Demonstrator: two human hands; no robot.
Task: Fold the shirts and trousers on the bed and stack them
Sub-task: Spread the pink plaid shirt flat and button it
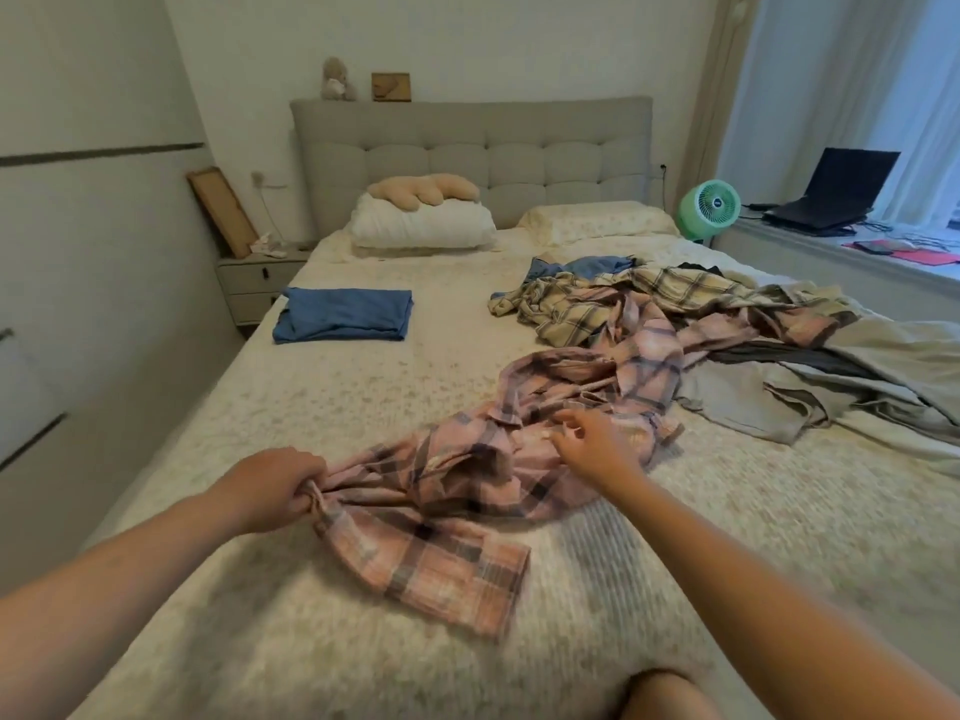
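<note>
A crumpled pink plaid shirt (467, 491) lies stretched across the middle of the bed (260, 641). My left hand (283, 485) grips a bunched part of it at its near left end. Over the shirt's middle, my right hand (589, 441) hovers with its fingers loosely spread, touching or nearly touching the cloth. A folded blue garment (345, 314) lies flat at the far left of the bed. On the right, a heap holds a cream plaid shirt (623, 293), a blue garment (582, 267) and grey garments (805, 392), all unfolded.
Two pillows (423, 226) rest against the grey headboard (467, 148). A nightstand (257, 283) stands to the bed's left. A green fan (709, 207) and a laptop (831, 194) sit on the window ledge at the right. A knee (665, 693) shows at the bottom edge.
</note>
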